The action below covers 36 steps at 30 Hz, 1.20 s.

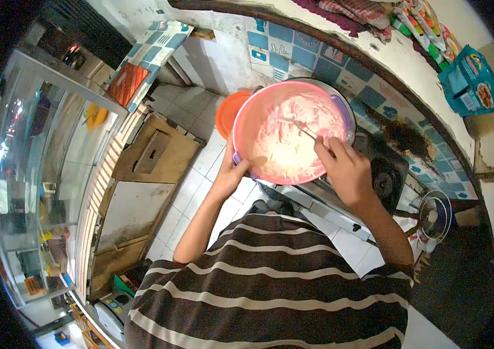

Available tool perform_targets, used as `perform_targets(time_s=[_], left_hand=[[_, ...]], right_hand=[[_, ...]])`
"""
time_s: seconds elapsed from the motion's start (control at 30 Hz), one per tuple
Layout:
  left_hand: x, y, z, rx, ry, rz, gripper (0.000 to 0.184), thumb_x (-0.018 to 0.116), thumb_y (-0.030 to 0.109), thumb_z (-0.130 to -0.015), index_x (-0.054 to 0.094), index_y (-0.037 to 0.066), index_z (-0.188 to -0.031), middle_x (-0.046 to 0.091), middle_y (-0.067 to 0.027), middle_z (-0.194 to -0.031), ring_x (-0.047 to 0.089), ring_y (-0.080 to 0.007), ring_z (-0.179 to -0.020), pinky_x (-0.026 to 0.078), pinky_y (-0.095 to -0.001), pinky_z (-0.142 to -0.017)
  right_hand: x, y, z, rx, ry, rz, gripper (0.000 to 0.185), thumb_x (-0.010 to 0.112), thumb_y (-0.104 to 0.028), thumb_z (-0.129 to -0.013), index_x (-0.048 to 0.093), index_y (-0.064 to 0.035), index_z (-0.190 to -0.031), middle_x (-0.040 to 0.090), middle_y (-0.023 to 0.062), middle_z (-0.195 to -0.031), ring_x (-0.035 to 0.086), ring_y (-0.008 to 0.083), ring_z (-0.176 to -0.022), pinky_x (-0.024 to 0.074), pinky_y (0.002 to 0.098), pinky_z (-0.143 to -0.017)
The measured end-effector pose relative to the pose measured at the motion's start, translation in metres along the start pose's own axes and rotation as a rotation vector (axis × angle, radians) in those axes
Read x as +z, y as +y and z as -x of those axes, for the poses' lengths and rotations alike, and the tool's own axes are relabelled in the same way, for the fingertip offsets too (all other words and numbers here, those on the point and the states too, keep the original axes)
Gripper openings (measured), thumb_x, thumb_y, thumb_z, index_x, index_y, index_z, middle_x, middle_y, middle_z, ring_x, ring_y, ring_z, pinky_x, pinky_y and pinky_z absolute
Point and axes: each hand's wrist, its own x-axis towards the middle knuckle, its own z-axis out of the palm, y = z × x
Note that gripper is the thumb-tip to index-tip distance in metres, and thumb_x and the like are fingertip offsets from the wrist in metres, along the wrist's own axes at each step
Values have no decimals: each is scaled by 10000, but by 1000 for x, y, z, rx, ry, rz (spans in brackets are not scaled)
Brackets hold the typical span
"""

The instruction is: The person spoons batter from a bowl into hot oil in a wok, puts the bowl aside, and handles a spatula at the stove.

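A large pink basin (245, 125) with purple handles is held up in front of me, tilted so its inside faces me. Pale, creamy batter (287, 151) coats its bottom and walls. My left hand (230, 174) grips the basin's rim at the lower left, by one purple handle. In my right hand (346, 168) is a thin metal spoon (300, 126); its far end reaches into the batter and is partly hidden by it. The fingers of my right hand are closed around the spoon's handle.
Behind the basin, an orange tub (229, 114) stands on the tiled floor. A black gas stove (387, 174) is to the right, against the tiled wall. A wooden cabinet (142, 154) and glass display case (20, 174) line the left. A teal pouch (472, 84) hangs at upper right.
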Motion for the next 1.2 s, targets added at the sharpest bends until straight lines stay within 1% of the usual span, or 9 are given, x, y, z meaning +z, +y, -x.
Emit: perform_targets(time_s=[0.2, 0.33, 0.57, 0.67, 0.8, 0.87, 0.93, 1.03, 1.2], left_hand=[[-25, 16, 6, -1, -26, 16, 835, 474, -31, -748, 66, 102, -1465, 289, -113, -1415, 307, -203, -1294, 302, -328, -1047], [-41, 20, 14, 5, -22, 65, 843, 493, -29, -736, 65, 117, -1447, 328, -104, -1346, 357, -202, -1231, 343, -336, -1009], [-49, 7, 28, 90, 17, 95, 832, 530, -24, -700, 104, 117, -1400, 329, -107, -1302, 346, -209, -1230, 353, -331, -994], [-51, 10, 37, 179, 33, 4, 828, 521, -28, -700, 98, 113, -1398, 333, -108, -1297, 350, -201, -1224, 360, -325, -983], [-51, 6, 50, 86, 34, 76, 841, 516, -27, -696, 78, 90, -1405, 300, -118, -1317, 300, -206, -1259, 305, -332, -1027], [-53, -2, 51, 176, 65, -27, 852, 516, -29, -695, 65, 75, -1410, 281, -123, -1330, 268, -211, -1280, 260, -336, -1056], [-50, -1, 56, 182, 93, -12, 872, 511, -45, -681, 51, 50, -1416, 226, -130, -1379, 203, -219, -1325, 174, -336, -1094], [-40, 9, 70, 230, 140, -53, 888, 505, -48, -668, 37, 53, -1416, 210, -144, -1391, 186, -225, -1342, 173, -342, -1096], [-11, 2, 98, 224, 288, 10, 909, 489, -57, -665, -8, 67, -1416, 213, -163, -1392, 197, -234, -1343, 193, -345, -1091]], right_hand=[[-19, -43, 0, -20, -206, -241, 232, 531, -107, -782, 537, -83, -1013, 525, 54, -857, 589, 220, -736, 522, 328, -583], [-24, -77, 4, 251, -279, -273, 235, 499, -68, -813, 511, -39, -1046, 589, 120, -858, 633, 263, -705, 522, 365, -555], [-13, -149, 9, 276, -393, -406, 226, 481, -81, -838, 468, -29, -1058, 596, 148, -778, 636, 294, -598, 516, 394, -493], [12, -141, 11, 312, -434, -222, 232, 481, -92, -842, 452, -34, -1064, 596, 143, -775, 639, 307, -617, 516, 408, -496], [-11, -150, 7, 422, -449, -343, 239, 484, -75, -826, 445, -36, -1058, 592, 145, -756, 630, 307, -602, 505, 402, -477], [-15, -157, 13, 335, -300, -429, 236, 485, -72, -821, 464, -26, -1052, 585, 149, -746, 614, 314, -578, 498, 407, -469], [-14, -161, 21, 268, -346, -486, 323, 490, -58, -808, 485, 8, -1125, 575, 167, -722, 598, 303, -543, 478, 399, -455], [4, -150, 21, 214, -268, -436, 296, 506, -73, -834, 484, -11, -1122, 578, 148, -650, 607, 309, -545, 468, 406, -452], [-8, -111, 27, 224, -307, -589, 176, 496, -100, -906, 499, -35, -1069, 587, 220, -667, 600, 403, -633, 442, 443, -499]])
